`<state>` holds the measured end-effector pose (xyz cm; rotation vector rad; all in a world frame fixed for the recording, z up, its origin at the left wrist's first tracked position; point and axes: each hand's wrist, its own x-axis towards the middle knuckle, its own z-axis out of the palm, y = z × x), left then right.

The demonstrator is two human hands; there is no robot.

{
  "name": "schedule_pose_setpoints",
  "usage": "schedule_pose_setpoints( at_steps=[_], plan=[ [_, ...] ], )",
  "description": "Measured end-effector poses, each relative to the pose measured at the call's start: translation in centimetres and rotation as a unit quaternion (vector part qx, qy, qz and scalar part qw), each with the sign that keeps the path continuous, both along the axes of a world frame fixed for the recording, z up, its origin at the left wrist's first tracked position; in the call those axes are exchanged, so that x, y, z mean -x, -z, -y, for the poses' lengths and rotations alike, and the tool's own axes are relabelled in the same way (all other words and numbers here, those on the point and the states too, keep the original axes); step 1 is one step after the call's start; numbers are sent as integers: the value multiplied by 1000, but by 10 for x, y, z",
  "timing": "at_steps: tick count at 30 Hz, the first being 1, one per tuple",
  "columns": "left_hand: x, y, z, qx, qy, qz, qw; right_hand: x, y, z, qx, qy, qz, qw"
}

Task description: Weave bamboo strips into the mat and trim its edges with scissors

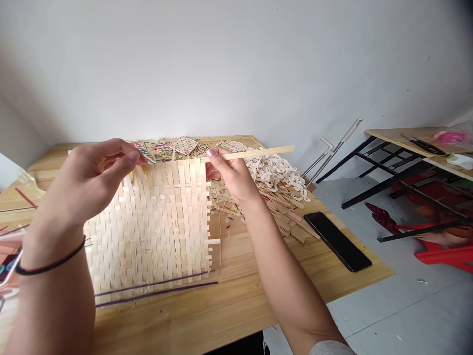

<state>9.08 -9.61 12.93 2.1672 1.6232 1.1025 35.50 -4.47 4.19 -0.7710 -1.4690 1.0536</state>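
Note:
A woven bamboo mat (155,231) stands tilted on the wooden table, its strips crossing over and under. Along its upper edge runs a long flat bamboo strip (273,151), whose free end juts out to the right. My right hand (232,172) grips this strip and the mat's top right corner, thumb on top. At the upper left, my left hand (99,172) is closed in a pinch near the edge. A thin pale green looped piece (148,157) shows at its fingertips; its kind is unclear. Dark purple strips (162,292) cross the mat's lower edge.
Behind my right hand lie a heap of white cord (275,167) and scattered bamboo pieces (284,217). A black phone (338,241) rests near the table's right edge. Colourful woven pieces (185,145) lie at the back. Another table (402,140) stands on the right, with pliers (424,144) on it.

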Motion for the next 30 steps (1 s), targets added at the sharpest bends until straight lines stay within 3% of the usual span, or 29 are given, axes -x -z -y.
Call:
schedule_pose_setpoints(
  at_steps=[10,20,30],
  plan=[
    [0,-3,1,24,6,8,1000,5,-2,1,-22,-30,-5,999],
    [3,-2,2,47,-7,-4,999,5,1,-1,-29,-1,-20,999],
    [7,3,-1,52,-2,-5,999,6,3,0,-21,-20,-32,999]
  ],
)
